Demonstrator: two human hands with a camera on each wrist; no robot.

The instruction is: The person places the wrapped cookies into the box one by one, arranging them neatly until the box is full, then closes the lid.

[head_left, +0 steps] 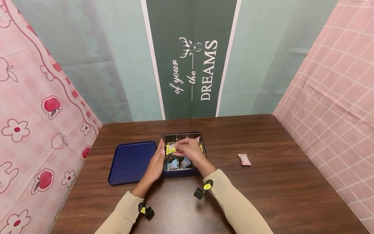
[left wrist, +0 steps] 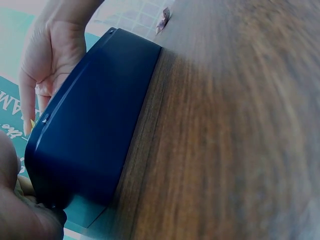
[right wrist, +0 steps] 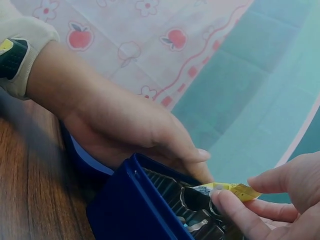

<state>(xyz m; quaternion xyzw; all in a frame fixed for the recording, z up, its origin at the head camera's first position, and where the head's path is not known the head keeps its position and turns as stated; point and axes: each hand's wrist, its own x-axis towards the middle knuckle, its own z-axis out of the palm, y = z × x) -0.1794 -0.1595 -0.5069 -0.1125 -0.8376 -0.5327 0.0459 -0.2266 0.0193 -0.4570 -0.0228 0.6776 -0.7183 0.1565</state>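
A dark blue tin box (head_left: pixel 182 173) with a divided inner tray stands on the table. My right hand (head_left: pixel 190 150) pinches a yellow wrapped candy (right wrist: pixel 235 190) between thumb and fingers, over the left compartments of the box. Flat along the box's left side lies my left hand (head_left: pixel 156 164), its fingers extended and touching the wall. Blue wrapped candies (head_left: pixel 173 164) sit in the near compartments. Pink wrappers (head_left: pixel 198 139) show at the far right of the tray, and my right hand hides part of the middle.
Left of the box lies its blue lid (head_left: pixel 132 162), flat on the wooden table (head_left: pixel 280 182). A single pink wrapped candy (head_left: pixel 244 159) rests on the table to the right. Printed cloths hang around the table, with a green one (head_left: pixel 191 107) behind it.
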